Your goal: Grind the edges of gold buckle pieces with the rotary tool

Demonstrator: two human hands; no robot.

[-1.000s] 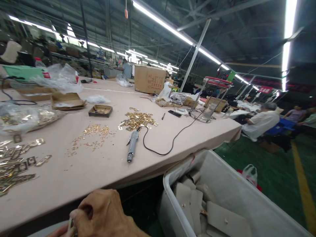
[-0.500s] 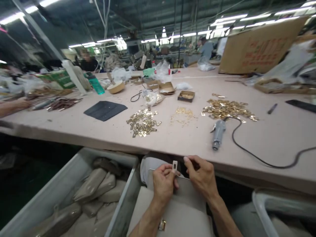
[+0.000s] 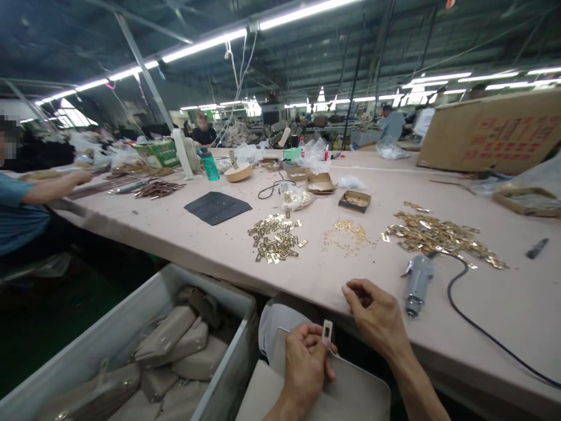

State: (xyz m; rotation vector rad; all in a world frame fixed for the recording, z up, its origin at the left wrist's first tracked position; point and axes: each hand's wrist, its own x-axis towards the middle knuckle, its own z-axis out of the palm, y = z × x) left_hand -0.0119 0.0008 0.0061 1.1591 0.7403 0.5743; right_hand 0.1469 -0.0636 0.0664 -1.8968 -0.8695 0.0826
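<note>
My left hand (image 3: pixel 305 358) is closed on a small beige tab (image 3: pixel 326 331) with a rectangular slot, which stands up between thumb and fingers. Below it a beige bag (image 3: pixel 355 393) rests on my lap, partly covered by my left hand and forearm. My right hand (image 3: pixel 376 313) hangs at the front edge of the table, apart from the tab. Its fingers are loosely curled, with a gap between them and the thumb, and nothing shows in them. Nearest to it are a grey power screwdriver (image 3: pixel 419 285) and a scatter of tiny gold-coloured pieces (image 3: pixel 346 235).
Piles of slotted metal plates (image 3: pixel 276 240) and gold-coloured plates (image 3: pixel 442 234) lie on the table (image 3: pixel 210 248). A cable (image 3: pixel 464 310) runs from the screwdriver. A grey bin (image 3: pixel 236 345) of beige bags stands at left. A co-worker's arm (image 3: pixel 56 187) reaches over the table's far left.
My right hand has moved away from the tab, up toward the table edge. The left hand keeps its hold on the tab. The view has tilted up and turned left.
</note>
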